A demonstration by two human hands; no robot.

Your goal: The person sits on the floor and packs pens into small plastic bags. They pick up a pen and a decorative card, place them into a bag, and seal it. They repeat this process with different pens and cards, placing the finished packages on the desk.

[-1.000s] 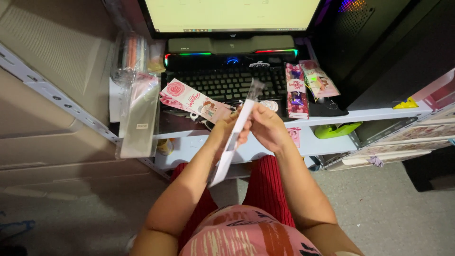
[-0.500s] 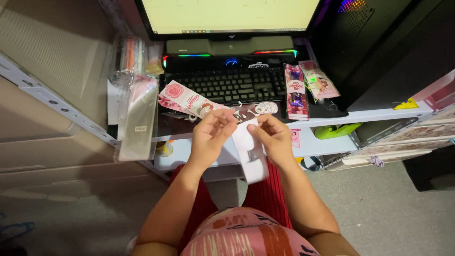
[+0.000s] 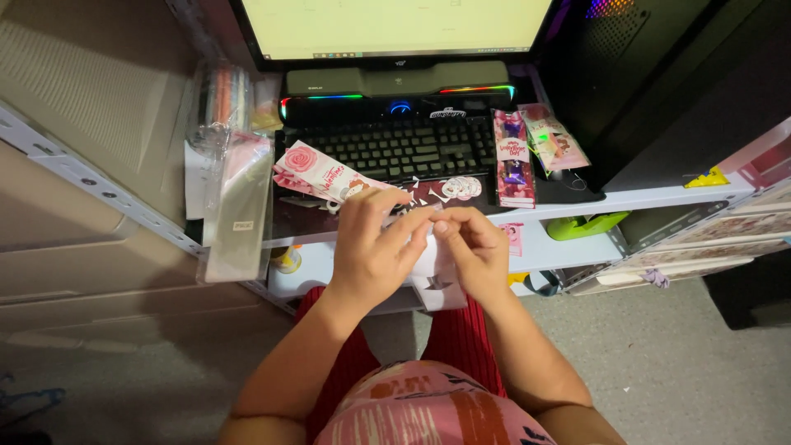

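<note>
Compared with half a second ago, my two hands have drawn together: the left hand [image 3: 375, 251] and right hand [image 3: 474, 251] now meet fingertip to fingertip just in front of the surface edge. The white paper strip [image 3: 437, 276], which hung in plain view between them before, is now mostly hidden behind the hands; only its lower part shows below the right palm. Both hands pinch its top edge, so each grip is closed on the strip.

The strip sits over my lap, just short of the white surface [image 3: 643, 198]. On that surface, the black keyboard [image 3: 404, 148] lies under a lit monitor [image 3: 395, 25], with a dark speaker bar [image 3: 395, 81] glowing in colours between them. A pink flower-printed card [image 3: 325, 175] lies at the keyboard's left corner, beside small white paper cutouts [image 3: 457, 189]. Two pink printed packets [image 3: 527, 148] lie right of the keyboard. Clear plastic sleeves [image 3: 235, 198] lean at the left. A green tape dispenser [image 3: 585, 224] rests on the lower shelf, and a dark computer tower [image 3: 659, 74] stands at right. Grey floor lies beneath.
</note>
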